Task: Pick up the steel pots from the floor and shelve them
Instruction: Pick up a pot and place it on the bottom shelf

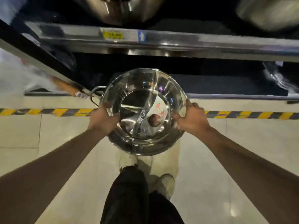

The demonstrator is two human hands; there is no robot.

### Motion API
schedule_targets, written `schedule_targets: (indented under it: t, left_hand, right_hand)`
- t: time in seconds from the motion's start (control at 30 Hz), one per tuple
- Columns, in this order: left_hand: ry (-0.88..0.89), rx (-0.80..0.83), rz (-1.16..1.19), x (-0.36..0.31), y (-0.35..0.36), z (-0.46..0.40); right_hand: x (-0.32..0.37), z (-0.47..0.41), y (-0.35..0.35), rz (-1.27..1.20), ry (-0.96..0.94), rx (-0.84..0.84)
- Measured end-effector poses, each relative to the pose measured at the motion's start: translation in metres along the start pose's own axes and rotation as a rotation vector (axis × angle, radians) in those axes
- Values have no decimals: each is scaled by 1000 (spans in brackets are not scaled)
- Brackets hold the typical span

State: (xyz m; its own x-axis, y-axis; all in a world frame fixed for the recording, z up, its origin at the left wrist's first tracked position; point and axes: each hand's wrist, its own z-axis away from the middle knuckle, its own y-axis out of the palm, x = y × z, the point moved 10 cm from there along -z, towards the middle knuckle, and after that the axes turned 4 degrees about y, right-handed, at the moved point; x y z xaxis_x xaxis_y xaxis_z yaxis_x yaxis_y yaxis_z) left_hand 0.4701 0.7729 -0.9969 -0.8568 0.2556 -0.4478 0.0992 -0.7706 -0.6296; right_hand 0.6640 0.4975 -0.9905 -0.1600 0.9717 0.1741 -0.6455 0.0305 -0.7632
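A shiny steel pot with a curved divider inside and a wire handle on its left side hangs in the air in front of me, mouth towards the camera. My left hand grips its left rim and my right hand grips its right rim. The pot is held just before the front edge of the dark lower shelf. A metal shelf rail with a yellow price tag runs above it. More steel pots stand blurred on the upper shelf.
A yellow-and-black hazard stripe runs across the pale tiled floor along the shelf base. My dark trouser legs and light shoes are below the pot. Plastic-wrapped goods lie at the lower shelf's right end.
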Motion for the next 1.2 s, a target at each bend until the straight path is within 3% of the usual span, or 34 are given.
schedule_targets:
  t: [0.17,0.33,0.47,0.57,0.67,0.73,0.87,1.2]
  left_hand:
    - [60,-5,-3,-12,10,-59]
    - [103,-83,-37,-33,0,-88]
    - [196,-116,-180,-38,6,-34]
    - [351,-22,-372,-38,32,31]
    - [396,111,-565,-25,62,57]
    - [400,139,-613,-26,70,53]
    - [461,137,-675,-47,70,24]
    - [351,191,-823,-53,47,-62]
  right_hand:
    - [-1,-53,11,-113,51,-36]
    - [13,-90,11,-41,15,-82]
    - [22,-105,-1,6,-12,-50]
    - [26,-97,-14,16,-57,-39]
    - [23,-50,-26,28,-128,-198]
    - [29,-6,-16,38,-271,-253]
    - [42,22,53,309,-465,50]
    - [107,-57,49,372,-402,63]
